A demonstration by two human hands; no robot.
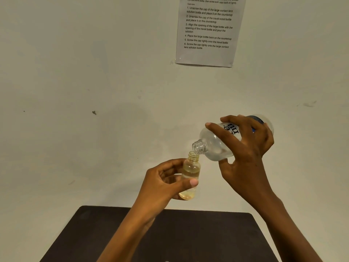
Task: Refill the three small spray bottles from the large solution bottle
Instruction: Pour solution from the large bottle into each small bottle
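The left grip (162, 186) is closed around the small bottle (190, 167), thumb across its front and curled fingers behind it. The bottle is held nearly upright in the air, with its open, threaded neck at the top. It is clear with a yellow tint, and some liquid shows in its lower part.

At 2 o'clock from it, the right grip (247, 148) clasps the large bottle (215, 146), fingers spread over the printed label and thumb beneath. This clear bottle is tipped over, its base toward 2 o'clock and its uncapped neck toward 8 o'clock. Its mouth sits right over the small bottle's mouth; whether the rims touch cannot be told.

Below both hands, at 6 o'clock, lies the dark bench (170, 239). Behind everything rises a pale wall (75, 72). A printed sheet (207, 31) of numbered steps is stuck to the wall at 12 o'clock.
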